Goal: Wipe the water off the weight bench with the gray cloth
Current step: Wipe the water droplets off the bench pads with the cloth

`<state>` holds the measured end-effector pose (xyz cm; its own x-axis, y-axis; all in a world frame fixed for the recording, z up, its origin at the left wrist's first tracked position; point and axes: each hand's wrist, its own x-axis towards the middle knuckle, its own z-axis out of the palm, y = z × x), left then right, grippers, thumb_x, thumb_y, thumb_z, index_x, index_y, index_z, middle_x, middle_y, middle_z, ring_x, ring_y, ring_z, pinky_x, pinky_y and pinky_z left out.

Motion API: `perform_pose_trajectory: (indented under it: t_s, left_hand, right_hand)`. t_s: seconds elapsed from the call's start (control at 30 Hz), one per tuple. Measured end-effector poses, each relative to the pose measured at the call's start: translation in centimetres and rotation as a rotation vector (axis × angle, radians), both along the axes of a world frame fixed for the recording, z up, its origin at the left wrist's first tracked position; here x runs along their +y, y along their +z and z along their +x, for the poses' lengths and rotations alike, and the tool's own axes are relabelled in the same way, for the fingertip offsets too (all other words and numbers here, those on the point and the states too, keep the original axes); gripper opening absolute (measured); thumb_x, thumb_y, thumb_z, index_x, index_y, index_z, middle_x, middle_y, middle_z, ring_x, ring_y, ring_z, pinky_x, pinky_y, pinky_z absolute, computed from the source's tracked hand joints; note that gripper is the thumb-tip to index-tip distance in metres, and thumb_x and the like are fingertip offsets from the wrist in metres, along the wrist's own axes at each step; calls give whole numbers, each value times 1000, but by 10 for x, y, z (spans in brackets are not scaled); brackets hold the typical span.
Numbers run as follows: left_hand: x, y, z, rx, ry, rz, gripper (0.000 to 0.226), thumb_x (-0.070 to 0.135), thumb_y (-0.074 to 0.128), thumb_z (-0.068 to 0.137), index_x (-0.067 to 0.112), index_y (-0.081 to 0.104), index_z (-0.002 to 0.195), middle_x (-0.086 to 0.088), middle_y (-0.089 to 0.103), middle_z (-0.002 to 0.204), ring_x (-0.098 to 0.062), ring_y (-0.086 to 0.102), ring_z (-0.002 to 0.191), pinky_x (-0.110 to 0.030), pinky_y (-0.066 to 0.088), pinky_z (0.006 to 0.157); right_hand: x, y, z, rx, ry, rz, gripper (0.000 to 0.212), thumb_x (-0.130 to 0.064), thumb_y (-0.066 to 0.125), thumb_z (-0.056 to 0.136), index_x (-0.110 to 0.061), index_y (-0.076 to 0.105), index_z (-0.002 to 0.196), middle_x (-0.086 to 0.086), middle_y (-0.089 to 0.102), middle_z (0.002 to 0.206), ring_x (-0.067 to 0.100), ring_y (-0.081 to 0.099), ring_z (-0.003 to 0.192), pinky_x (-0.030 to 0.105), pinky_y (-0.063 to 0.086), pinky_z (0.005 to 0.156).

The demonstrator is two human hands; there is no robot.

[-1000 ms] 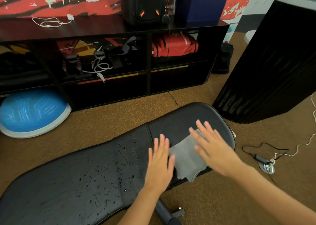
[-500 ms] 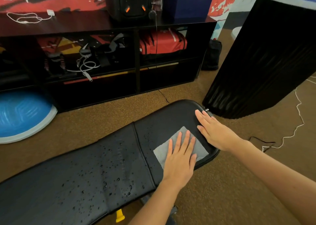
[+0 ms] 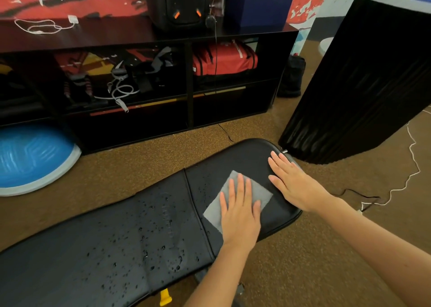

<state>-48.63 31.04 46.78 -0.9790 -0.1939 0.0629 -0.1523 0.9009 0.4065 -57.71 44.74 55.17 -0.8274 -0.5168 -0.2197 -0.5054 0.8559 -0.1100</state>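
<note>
The black padded weight bench (image 3: 93,248) lies across the lower half of the view, with water drops (image 3: 163,255) scattered over its long pad and near the seam. A gray cloth (image 3: 214,208) lies flat on the short pad at the right end. My left hand (image 3: 240,211) presses flat on the cloth with straight fingers. Beside it, my right hand (image 3: 293,183) rests flat on the bare pad near the bench's right end, just clear of the cloth's edge.
A black shelf unit (image 3: 186,73) with bags and cables stands behind the bench. A blue balance dome (image 3: 30,157) sits at the left, a tall black ribbed panel (image 3: 361,85) at the right. Cables (image 3: 396,183) trail on the brown carpet.
My left hand moved from the bare pad onto the cloth and slid it left toward the seam. My right hand left the cloth and settled on the pad's right end.
</note>
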Motion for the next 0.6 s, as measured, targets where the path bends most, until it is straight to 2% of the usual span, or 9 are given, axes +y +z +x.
perform_pose_trajectory:
  t_s: [0.1,0.17,0.23,0.33,0.4,0.43,0.47,0.53,0.6]
  left_hand:
    - [-13,-14,13,1,39,-25,58,41,5,100,17,31,146,-3,32,152,-23,26,141,-44,20,115]
    - [-13,-18,22,-13,54,-21,57,41,6,100,17,27,147,-4,30,153,-22,20,140,-42,8,113]
    - [-7,-15,29,-25,51,-2,57,41,5,100,16,26,146,-4,30,152,-23,19,140,-40,4,112]
    - [2,-13,35,12,-2,-10,56,42,5,100,17,20,148,-4,24,155,-24,13,143,-41,5,112]
    - [4,-11,33,25,-45,6,55,42,5,100,18,11,149,-2,20,155,-22,9,144,-42,10,111]
    - [2,-11,28,39,-58,16,55,42,5,100,18,7,149,-2,21,155,-22,10,144,-42,13,110]
    - [1,-9,21,46,-69,30,55,42,5,99,18,5,149,-2,23,155,-22,13,143,-43,15,109]
    - [-4,-5,5,16,-47,87,55,42,3,99,18,1,148,-2,29,153,-21,20,142,-43,18,112]
    - [-15,-1,-13,-28,10,130,55,42,-3,98,18,-12,147,-3,25,154,-22,20,143,-44,21,116]
  right_hand:
    - [-4,-1,4,40,-13,70,60,-45,17,100,-18,2,151,-1,-14,158,12,-16,143,26,-9,112]
    - [-7,-3,7,57,-38,105,63,-48,16,99,-17,1,151,0,-15,158,14,-17,143,27,-10,112]
    - [-10,-6,9,86,-54,137,66,-53,12,97,-17,-1,151,2,-15,158,17,-17,144,28,-10,112]
    - [-14,-9,9,114,-57,168,85,-67,-9,84,-15,-1,151,4,-14,158,19,-16,144,29,-11,111]
    - [-14,-12,10,112,-52,180,98,-69,-24,71,-15,-1,151,4,-14,158,19,-16,144,29,-11,111]
    - [-14,-12,9,112,-53,174,98,-69,-25,72,-15,-2,150,4,-15,158,19,-16,144,30,-10,111]
    - [-13,-11,9,112,-58,161,88,-66,-19,80,-16,-2,150,4,-16,158,18,-17,144,29,-10,112]
    - [-15,-7,10,85,-72,136,66,-52,5,96,-16,-3,150,3,-17,157,16,-19,142,28,-9,113]
    - [-16,-4,12,65,-80,110,62,-46,14,99,-16,-2,151,2,-17,157,14,-20,142,27,-9,112]
